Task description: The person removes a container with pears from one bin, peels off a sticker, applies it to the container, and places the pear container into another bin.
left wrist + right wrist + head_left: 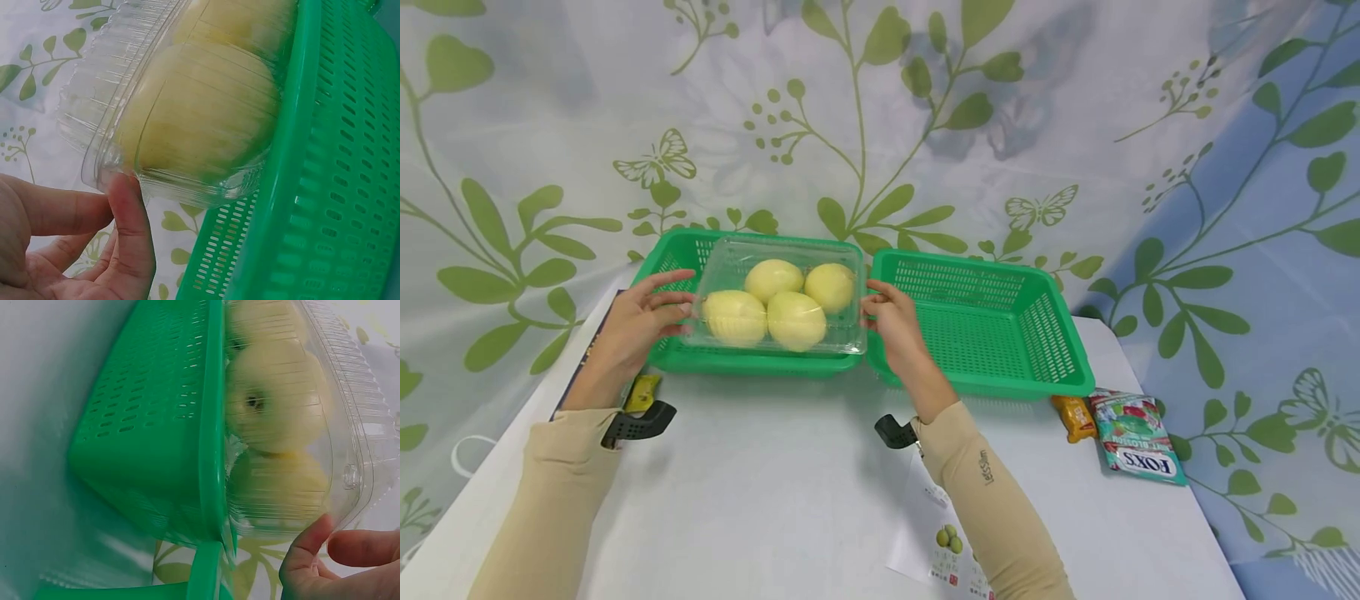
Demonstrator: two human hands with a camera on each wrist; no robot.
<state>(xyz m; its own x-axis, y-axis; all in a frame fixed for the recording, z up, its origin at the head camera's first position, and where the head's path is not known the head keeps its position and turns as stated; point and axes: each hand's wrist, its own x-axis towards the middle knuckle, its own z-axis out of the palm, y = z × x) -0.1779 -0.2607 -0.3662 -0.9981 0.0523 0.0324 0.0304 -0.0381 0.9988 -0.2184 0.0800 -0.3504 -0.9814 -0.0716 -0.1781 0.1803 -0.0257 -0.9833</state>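
Observation:
A clear plastic clamshell box [778, 250] with several pale yellow fruits [796, 321] inside is held over the left green basket [752, 363]. My left hand [638, 321] pinches its left edge; in the left wrist view the thumb and fingers [129, 212] meet at the rim's corner. My right hand [893, 321] has the opposite edge, with thumb and fingertips at the rim in the right wrist view. The lower part of the box sits within the basket's opening, close along its front rim. A dark calyx shows on one fruit [275, 394] through the plastic.
A second green basket [977, 342] stands to the right, nothing visible inside. By it lie an orange snack packet [1075, 418] and a FOX'S candy bag [1138, 437]. A yellow packet [642, 393] is beside my left wrist. A printed sheet [925, 533] lies partly under my right forearm.

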